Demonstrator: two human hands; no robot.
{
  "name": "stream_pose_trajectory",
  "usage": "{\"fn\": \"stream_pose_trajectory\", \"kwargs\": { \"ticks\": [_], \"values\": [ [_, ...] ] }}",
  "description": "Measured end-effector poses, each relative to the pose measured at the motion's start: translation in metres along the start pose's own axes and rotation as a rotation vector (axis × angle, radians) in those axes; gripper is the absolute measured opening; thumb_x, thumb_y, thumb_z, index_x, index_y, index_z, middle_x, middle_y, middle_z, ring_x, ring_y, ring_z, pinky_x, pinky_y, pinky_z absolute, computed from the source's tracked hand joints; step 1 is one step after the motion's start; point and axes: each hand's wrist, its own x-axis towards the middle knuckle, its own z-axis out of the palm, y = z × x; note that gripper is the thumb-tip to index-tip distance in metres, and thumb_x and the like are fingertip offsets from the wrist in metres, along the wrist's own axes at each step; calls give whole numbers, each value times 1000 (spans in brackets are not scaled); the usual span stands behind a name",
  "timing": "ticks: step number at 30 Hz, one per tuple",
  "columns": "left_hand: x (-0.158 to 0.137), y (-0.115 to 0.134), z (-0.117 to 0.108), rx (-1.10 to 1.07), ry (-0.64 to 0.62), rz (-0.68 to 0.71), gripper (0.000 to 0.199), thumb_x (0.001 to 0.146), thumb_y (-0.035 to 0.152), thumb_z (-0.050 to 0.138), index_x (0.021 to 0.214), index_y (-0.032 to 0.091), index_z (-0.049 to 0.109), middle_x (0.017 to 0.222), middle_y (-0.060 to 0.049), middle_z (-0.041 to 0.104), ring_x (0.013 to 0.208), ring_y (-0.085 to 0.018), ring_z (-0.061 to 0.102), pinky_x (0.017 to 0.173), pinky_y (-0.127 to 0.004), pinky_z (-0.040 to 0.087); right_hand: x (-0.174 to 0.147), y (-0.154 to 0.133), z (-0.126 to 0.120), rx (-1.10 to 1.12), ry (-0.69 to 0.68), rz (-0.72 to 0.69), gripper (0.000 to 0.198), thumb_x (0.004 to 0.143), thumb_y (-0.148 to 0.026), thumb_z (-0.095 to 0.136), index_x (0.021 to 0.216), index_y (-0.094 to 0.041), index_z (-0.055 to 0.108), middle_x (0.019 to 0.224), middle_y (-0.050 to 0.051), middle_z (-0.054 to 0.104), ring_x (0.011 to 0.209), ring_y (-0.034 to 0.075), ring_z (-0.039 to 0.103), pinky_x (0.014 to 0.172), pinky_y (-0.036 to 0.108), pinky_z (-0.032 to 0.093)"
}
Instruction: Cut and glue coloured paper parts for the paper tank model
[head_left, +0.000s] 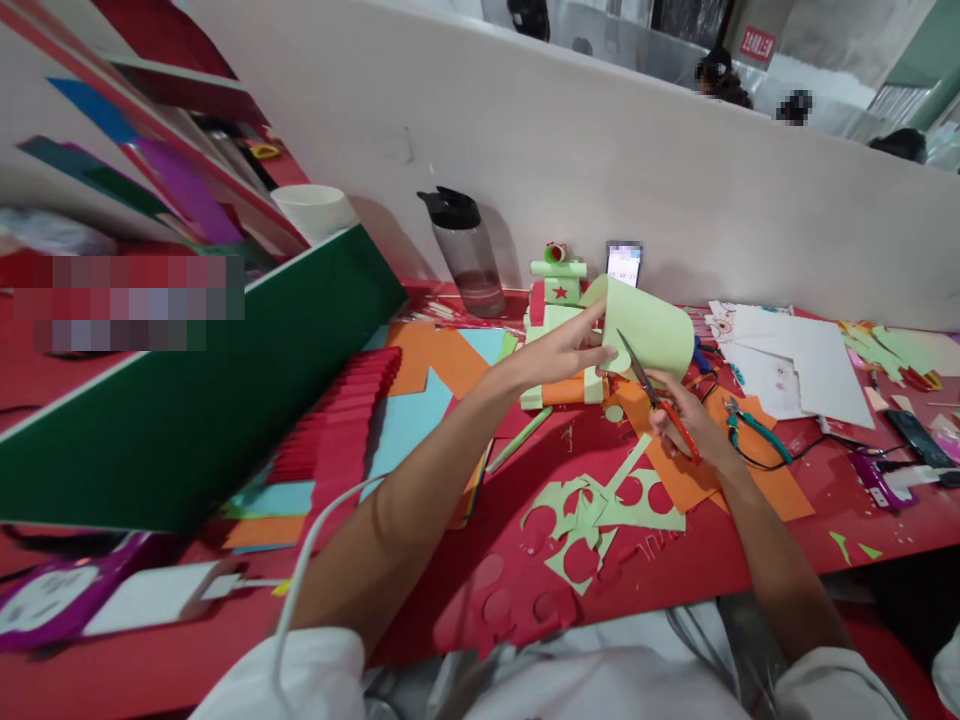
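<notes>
A curled sheet of pale green paper (651,325) is gripped at its left edge by my left hand (574,350). Red-handled scissors (675,425) are held in my right hand (694,420), their blades pointing up and left against the paper's lower left part. Behind my left hand stands a green and red paper model (559,285) with a red star, partly hidden by the hand and sheet. Below the hands lie green paper offcuts (577,510) with round holes. A rolled green paper strip (519,440) rests left of them.
A water bottle (466,255) and a lit phone (624,262) stand along the white partition (600,150). Orange paper (772,490) and teal pliers (757,435) lie to the right, near white sheets (810,365). On the left are a dark green board (225,400) and pleated red paper (337,420).
</notes>
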Motion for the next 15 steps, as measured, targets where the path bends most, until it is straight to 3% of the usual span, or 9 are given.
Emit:
{"fn": "stream_pose_trajectory", "kwargs": {
  "ticks": [4,9,15],
  "values": [
    [0,-5,-3,-76,1,-80,78,75,20,85,147,25,57,83,-3,68,62,-21,64,55,-34,57,-4,-3,-4,-42,-52,-22,75,97,-69,62,160,-32,44,77,-2,56,48,12,48,46,27,46],
    [-2,-17,-8,-178,8,-11,86,77,20,86,154,31,49,94,-5,71,68,-22,65,57,-35,57,-6,-7,-7,-72,-46,-7,70,97,-65,66,156,-32,48,78,-2,57,51,12,48,48,26,47],
    [-2,-16,-3,-101,157,21,73,81,31,87,148,27,56,96,-8,72,76,-25,71,61,-35,60,-3,-5,-5,22,-18,-1,69,96,-63,68,155,-32,49,75,-3,60,45,10,48,43,23,45]
  ]
}}
